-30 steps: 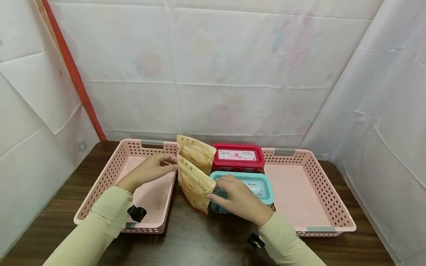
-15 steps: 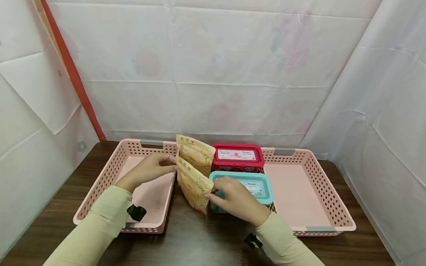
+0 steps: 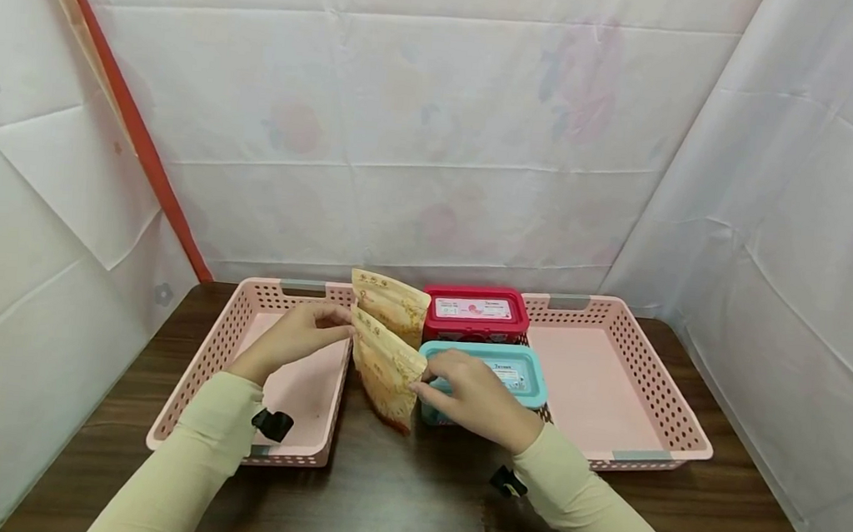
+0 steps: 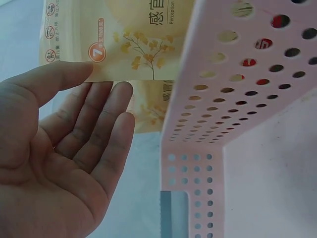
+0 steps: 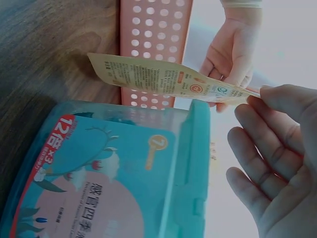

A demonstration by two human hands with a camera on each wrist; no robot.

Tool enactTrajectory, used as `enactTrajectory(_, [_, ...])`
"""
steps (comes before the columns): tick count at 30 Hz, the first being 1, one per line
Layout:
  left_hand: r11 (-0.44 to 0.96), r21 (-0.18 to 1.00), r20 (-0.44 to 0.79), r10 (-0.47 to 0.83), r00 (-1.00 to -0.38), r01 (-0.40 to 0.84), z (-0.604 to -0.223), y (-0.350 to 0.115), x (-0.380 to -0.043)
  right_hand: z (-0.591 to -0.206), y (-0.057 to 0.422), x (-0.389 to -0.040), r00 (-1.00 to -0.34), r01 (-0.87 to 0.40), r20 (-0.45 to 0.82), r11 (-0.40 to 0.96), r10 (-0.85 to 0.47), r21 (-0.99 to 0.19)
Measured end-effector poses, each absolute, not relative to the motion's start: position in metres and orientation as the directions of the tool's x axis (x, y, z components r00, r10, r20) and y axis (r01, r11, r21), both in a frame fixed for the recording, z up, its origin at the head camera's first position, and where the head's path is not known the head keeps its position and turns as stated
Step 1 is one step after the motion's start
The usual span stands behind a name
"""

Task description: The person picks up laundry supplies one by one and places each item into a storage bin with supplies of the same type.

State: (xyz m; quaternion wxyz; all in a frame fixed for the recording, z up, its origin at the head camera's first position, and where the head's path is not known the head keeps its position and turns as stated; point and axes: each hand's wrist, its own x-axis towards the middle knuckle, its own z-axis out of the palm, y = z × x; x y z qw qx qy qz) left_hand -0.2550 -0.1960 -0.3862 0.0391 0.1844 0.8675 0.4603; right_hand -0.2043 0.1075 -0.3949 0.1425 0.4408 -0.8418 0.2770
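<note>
"Where's the pouch?"

"Front pouch (image 3: pixel 385 359), in the gap between the left basket (image 3: pixel 312 386) and the teal box (image 3: pixel 535 379), stood on end! Long axis near upright, top edge running aslant from hand to hand, flowered face turned towards the person. Its foot's down by the table (image 3: pixel 370 504); touching or just above, I can't tell."

"And the hands?"

"Left hand (image 3: pixel 296 339) pinches one upper corner, thumb over the edge. Right hand (image 3: pixel 473 391) nips the opposite corner between thumb and finger, its other fingers spread loosely."

"Any lettering?"

"Plenty! A 7 in an orange disc (image 4: pixel 96 52), then 感官 with 'Perception' beside it, all on the pouch. There's fine print too, but I can't make it out."

"The box?"

"12倍 ×3 on a red band (image 5: pixel 44 161), 感官四季 below the flowers, another 7 up near the lid (image 5: pixel 198 163)."
</note>
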Motion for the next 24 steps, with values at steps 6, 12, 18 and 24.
enactTrajectory(6, [0.479,0.832,0.109,0.351,-0.93,0.279,-0.377,-0.195,-0.252,-0.387,0.108,-0.202,-0.544,-0.839,0.532,0.431,-0.649,-0.333])
enactTrajectory(12, [0.458,0.838,0.156,0.321,-0.934,0.297,-0.367,-0.193,-0.247,-0.375,0.111,-0.197,-0.539,-0.842,0.572,0.394,-0.618,-0.369])
enactTrajectory(18, [0.439,0.845,0.185,0.297,-0.937,0.306,-0.355,-0.19,-0.24,-0.366,0.113,-0.194,-0.535,-0.844,0.589,0.359,-0.605,-0.398])
enactTrajectory(24, [0.418,0.85,0.204,0.297,-0.933,0.319,-0.349,-0.189,-0.236,-0.359,0.114,-0.194,-0.506,-0.862,0.626,0.323,-0.593,-0.391])
